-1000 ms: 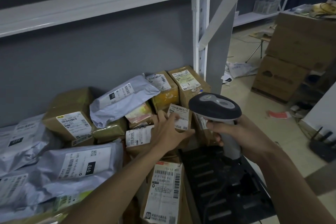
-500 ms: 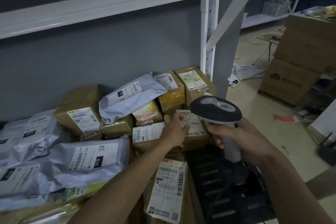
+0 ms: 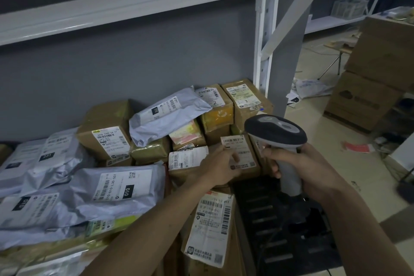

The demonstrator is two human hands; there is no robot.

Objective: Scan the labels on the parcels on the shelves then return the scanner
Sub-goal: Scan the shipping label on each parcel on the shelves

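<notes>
Small brown parcel (image 3: pixel 240 159), label up: just left of the scanner (image 3: pixel 277 133), whose head points away from the person over it; left hand (image 3: pixel 220 167) grips the parcel's near-left edge, right hand (image 3: pixel 307 168) wraps the scanner handle.

Right hand (image 3: pixel 313 170) grips the scanner (image 3: pixel 280 139) (head aimed at the pile). Left hand (image 3: pixel 220 167) holds a small brown parcel (image 3: pixel 243 159) beside it.
</notes>
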